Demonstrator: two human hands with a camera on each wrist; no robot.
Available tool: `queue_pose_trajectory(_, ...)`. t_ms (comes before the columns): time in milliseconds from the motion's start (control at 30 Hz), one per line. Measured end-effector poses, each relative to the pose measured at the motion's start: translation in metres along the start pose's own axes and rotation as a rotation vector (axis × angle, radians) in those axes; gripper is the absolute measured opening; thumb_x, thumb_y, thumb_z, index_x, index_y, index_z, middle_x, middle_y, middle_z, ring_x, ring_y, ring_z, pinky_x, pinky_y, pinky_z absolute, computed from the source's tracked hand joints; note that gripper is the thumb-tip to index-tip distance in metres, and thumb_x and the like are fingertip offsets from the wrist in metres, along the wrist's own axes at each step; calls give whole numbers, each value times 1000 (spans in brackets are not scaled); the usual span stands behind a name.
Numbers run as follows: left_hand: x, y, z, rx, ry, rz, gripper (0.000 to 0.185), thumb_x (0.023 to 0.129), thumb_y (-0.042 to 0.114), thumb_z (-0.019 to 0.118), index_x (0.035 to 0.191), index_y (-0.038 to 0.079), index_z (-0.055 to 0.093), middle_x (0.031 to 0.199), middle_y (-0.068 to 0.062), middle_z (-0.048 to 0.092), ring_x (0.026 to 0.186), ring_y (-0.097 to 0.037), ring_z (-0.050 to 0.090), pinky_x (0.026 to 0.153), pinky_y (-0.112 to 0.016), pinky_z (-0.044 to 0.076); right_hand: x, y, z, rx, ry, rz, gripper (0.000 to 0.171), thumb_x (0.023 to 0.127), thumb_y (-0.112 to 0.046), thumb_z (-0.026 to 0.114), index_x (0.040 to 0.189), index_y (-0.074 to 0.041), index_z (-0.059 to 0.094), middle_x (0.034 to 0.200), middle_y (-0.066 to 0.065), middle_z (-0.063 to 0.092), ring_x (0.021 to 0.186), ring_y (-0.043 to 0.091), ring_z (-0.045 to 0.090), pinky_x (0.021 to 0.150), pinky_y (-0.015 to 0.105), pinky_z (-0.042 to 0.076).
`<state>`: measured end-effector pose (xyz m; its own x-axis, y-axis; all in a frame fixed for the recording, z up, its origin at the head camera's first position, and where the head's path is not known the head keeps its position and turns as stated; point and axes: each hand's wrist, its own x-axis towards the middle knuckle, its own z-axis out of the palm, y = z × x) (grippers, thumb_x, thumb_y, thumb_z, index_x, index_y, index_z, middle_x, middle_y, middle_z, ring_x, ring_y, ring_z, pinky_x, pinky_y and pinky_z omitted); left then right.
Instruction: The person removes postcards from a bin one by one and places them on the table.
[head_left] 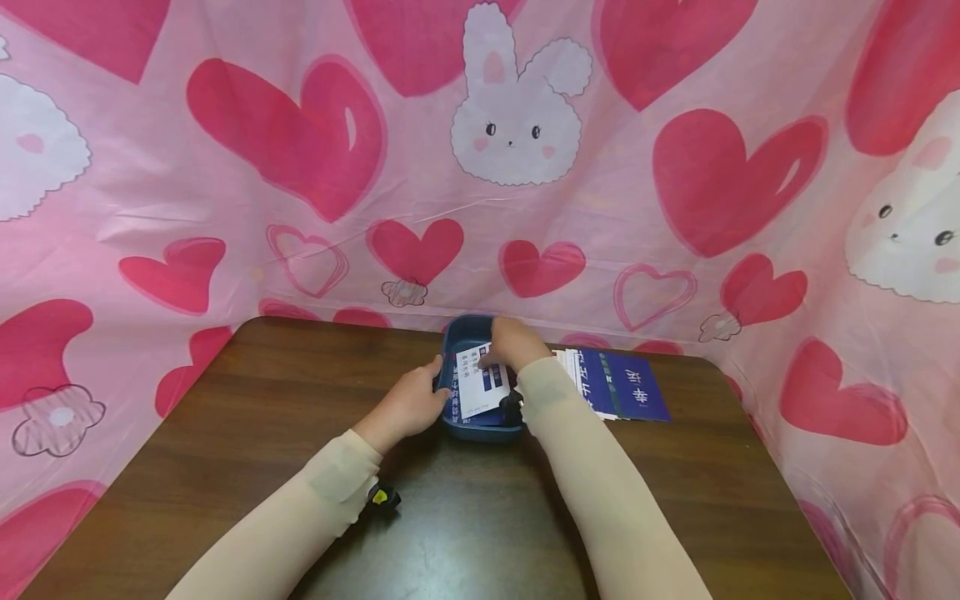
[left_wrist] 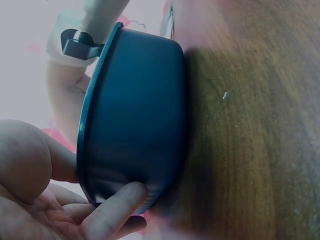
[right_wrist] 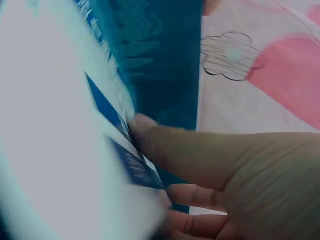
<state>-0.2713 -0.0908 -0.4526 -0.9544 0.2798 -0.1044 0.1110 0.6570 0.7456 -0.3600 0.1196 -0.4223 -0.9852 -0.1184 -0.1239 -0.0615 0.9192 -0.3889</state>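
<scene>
So there's a dark blue plastic tray (head_left: 480, 429) sitting on the brown wood-grain tabletop (head_left: 285, 400), toward the far edge and roughly in the middle. The left hand (head_left: 411, 404) is on the tray's left side; in the left wrist view the thumb and fingers (left_wrist: 117, 205) curl against the outer wall of the tray (left_wrist: 140, 110) right by the rim, so it's gripping that side.

The right hand (head_left: 510, 343) is over the far part of the tray, reaching down onto a white card with blue printing (head_left: 480, 383) that lies tilted inside it. The right wrist view is blurry, but you can make out the fingers (right_wrist: 170, 150) touching the edge of the card (right_wrist: 60, 150), with the thumb side hidden, so I can't really tell if it's pinching the card or just pressing on it.

Just right of the tray, touching or nearly touching the right forearm, is a fanned stack of blue and white leaflets (head_left: 622, 392) lying flat on the tabletop. Both arms are in beige sleeves, with a small black device with a yellow spot (head_left: 382, 497) strapped under the left wrist. Behind and around the tabletop hangs a pink cloth with red hearts and white bunnies (head_left: 517, 117).
</scene>
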Motion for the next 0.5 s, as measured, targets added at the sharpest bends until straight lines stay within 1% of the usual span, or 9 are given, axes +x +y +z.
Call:
queue_pose_trajectory(133, 0, 0, 0, -3, 5, -2, 73, 117, 21, 63, 178, -1, 29, 183, -23, 37, 169, -45, 41, 135, -64, 36, 7, 9, -7, 73, -13, 4, 72, 88, -23, 99, 148, 1, 66, 133, 20, 77, 110, 33, 77, 109, 50, 67)
queue_pose_trajectory(200, 0, 0, 0, -4, 8, -3, 73, 117, 21, 63, 178, -1, 29, 183, -24, 37, 168, -45, 42, 135, -64, 36, 20, 22, -6, 94, -12, -23, 77, 88, -24, 98, 153, 1, 64, 136, 22, 76, 109, 33, 77, 105, 50, 68)
queue_pose_trajectory(233, 0, 0, 0, -3, 11, -2, 73, 117, 21, 63, 177, -2, 29, 183, -24, 38, 168, -45, 42, 135, -64, 36, 26, 29, -6, 105, -8, -44, 79, 88, -24, 97, 154, 1, 63, 134, 22, 76, 106, 33, 77, 101, 49, 69)
queue_pose_trajectory(267, 0, 1, 0, -2, 12, -1, 73, 117, 21, 63, 177, -2, 30, 182, -24, 38, 168, -45, 42, 136, -64, 36, 26, 31, -9, 121, -14, -54, 78, 89, -23, 96, 156, 1, 62, 134, 23, 76, 105, 33, 78, 99, 49, 70)
queue_pose_trajectory(367, 0, 2, 0, 3, 14, -1, 73, 116, 21, 64, 177, -3, 30, 182, -25, 38, 168, -46, 42, 136, -64, 35, 21, 38, -19, 178, -11, -72, 74, 92, -24, 94, 155, 0, 63, 126, 23, 78, 99, 33, 81, 91, 48, 72)
queue_pose_trajectory(467, 0, 3, 0, 8, 13, -4, 73, 116, 21, 64, 177, -3, 30, 182, -25, 38, 168, -46, 43, 136, -65, 35, -5, 32, -37, 256, -21, -37, 66, 98, -24, 89, 154, 0, 65, 127, 22, 79, 103, 34, 84, 95, 48, 72)
queue_pose_trajectory(500, 0, 3, 0, 8, 13, -6, 73, 116, 21, 64, 177, -3, 30, 182, -25, 39, 167, -46, 43, 136, -65, 35, -9, 33, -40, 278, -14, -33, 63, 98, -24, 89, 152, 0, 66, 125, 22, 80, 102, 34, 85, 94, 47, 72)
